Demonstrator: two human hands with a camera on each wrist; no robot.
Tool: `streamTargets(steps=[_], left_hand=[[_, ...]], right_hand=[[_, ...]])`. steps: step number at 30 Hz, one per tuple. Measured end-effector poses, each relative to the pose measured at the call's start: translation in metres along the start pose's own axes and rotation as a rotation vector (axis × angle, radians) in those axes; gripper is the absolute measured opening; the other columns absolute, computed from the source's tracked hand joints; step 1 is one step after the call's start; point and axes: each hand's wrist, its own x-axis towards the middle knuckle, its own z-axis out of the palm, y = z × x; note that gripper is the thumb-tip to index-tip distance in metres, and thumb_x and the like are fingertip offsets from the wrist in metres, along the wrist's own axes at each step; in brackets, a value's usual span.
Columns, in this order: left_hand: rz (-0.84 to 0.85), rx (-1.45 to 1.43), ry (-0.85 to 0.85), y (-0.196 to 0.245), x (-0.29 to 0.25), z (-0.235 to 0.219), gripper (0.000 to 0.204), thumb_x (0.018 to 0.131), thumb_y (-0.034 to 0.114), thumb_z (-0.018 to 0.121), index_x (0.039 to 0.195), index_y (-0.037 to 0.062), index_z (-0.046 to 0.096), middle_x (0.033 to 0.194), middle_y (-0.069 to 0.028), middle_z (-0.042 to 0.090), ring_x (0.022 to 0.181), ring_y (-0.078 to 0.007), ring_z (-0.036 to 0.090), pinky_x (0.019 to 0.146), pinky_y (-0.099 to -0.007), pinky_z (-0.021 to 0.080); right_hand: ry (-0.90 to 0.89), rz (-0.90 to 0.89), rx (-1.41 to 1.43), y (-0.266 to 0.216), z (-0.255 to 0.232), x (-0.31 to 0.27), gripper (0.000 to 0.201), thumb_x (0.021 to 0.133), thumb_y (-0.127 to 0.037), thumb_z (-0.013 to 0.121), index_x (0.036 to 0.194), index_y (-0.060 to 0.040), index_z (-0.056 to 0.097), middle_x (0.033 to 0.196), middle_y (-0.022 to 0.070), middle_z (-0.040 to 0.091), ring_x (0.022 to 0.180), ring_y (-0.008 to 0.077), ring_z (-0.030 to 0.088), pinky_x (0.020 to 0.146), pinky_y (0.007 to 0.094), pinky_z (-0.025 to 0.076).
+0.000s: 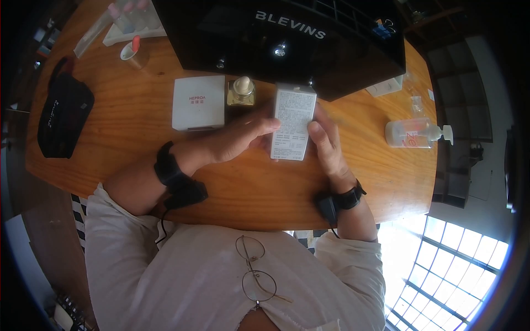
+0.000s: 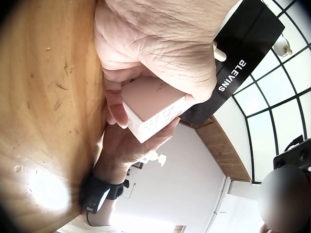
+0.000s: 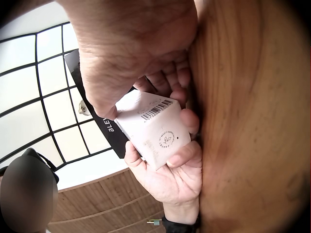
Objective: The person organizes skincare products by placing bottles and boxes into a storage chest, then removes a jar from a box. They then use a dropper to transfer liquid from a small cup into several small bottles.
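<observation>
A white carton (image 1: 293,124) covered in small print is held between both hands above the wooden table, its printed face turned up. My left hand (image 1: 243,139) grips its left side, thumb along the edge and fingers beneath it. From the other side my right hand (image 1: 330,144) holds it, with the thumb on the right edge and the fingers mostly hidden behind. A barcode and a round leaf emblem show on the carton (image 3: 160,131) in the right wrist view. One plain end of the carton (image 2: 153,97) faces the left wrist camera.
A white HEPROA box (image 1: 199,102) and a dropper bottle (image 1: 241,91) stand beyond the left hand. The black BLEVINS case (image 1: 237,38) is at the back. A pump bottle (image 1: 411,133) lies right; a black pouch (image 1: 65,107) and a cup (image 1: 134,55) are left.
</observation>
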Motion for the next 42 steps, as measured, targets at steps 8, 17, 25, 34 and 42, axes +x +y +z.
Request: streamTargets(steps=[8, 17, 25, 34, 42], left_hand=[[0.011, -0.009, -0.008, 0.0024, 0.0, 0.0011, 0.066, 0.104, 0.043, 0.036, 0.156, 0.0068, 0.017, 0.142, -0.0145, 0.046, 0.127, -0.0238, 0.054, 0.096, -0.0403, 0.054], [0.008, 0.006, 0.005, -0.0003, 0.0, 0.0002, 0.067, 0.104, 0.044, 0.036, 0.156, 0.0061, 0.018, 0.143, -0.0146, 0.046, 0.129, -0.0243, 0.053, 0.101, -0.0421, 0.052], [0.008, -0.002, 0.001, -0.0019, 0.0008, -0.0005, 0.067, 0.103, 0.044, 0.037, 0.156, 0.006, 0.018, 0.143, -0.0149, 0.045, 0.13, -0.025, 0.052, 0.102, -0.0428, 0.052], [0.031, -0.004, 0.009, -0.002, 0.0003, 0.0006, 0.065, 0.104, 0.041, 0.036, 0.156, 0.0065, 0.017, 0.141, -0.0145, 0.047, 0.127, -0.0246, 0.054, 0.098, -0.0414, 0.054], [0.021, 0.007, 0.006, -0.003, 0.0006, -0.0003, 0.066, 0.104, 0.042, 0.036, 0.156, 0.0057, 0.018, 0.144, -0.0151, 0.045, 0.13, -0.0246, 0.052, 0.102, -0.0427, 0.052]], right_hand=[[0.014, 0.004, -0.003, -0.0005, 0.0009, -0.0006, 0.059, 0.1, -0.045, 0.053, 0.136, 0.0016, 0.047, 0.113, 0.0131, 0.063, 0.106, 0.0183, 0.059, 0.092, 0.0334, 0.048], [0.016, -0.011, -0.003, 0.0002, 0.001, -0.0002, 0.058, 0.1, -0.044, 0.054, 0.136, 0.0017, 0.047, 0.113, 0.0128, 0.063, 0.105, 0.018, 0.06, 0.09, 0.0329, 0.049], [0.002, -0.009, -0.006, -0.0011, -0.0008, 0.0005, 0.058, 0.101, -0.043, 0.053, 0.136, 0.0017, 0.047, 0.114, 0.0131, 0.063, 0.107, 0.0182, 0.059, 0.092, 0.0329, 0.048], [0.009, 0.001, -0.012, -0.0024, 0.0008, 0.0003, 0.059, 0.1, -0.044, 0.053, 0.136, 0.0017, 0.047, 0.115, 0.0136, 0.063, 0.107, 0.0189, 0.059, 0.092, 0.0332, 0.049], [0.009, -0.011, -0.016, -0.001, 0.0006, 0.0004, 0.06, 0.1, -0.045, 0.053, 0.136, 0.0021, 0.047, 0.115, 0.0146, 0.063, 0.107, 0.0198, 0.06, 0.092, 0.034, 0.05]])
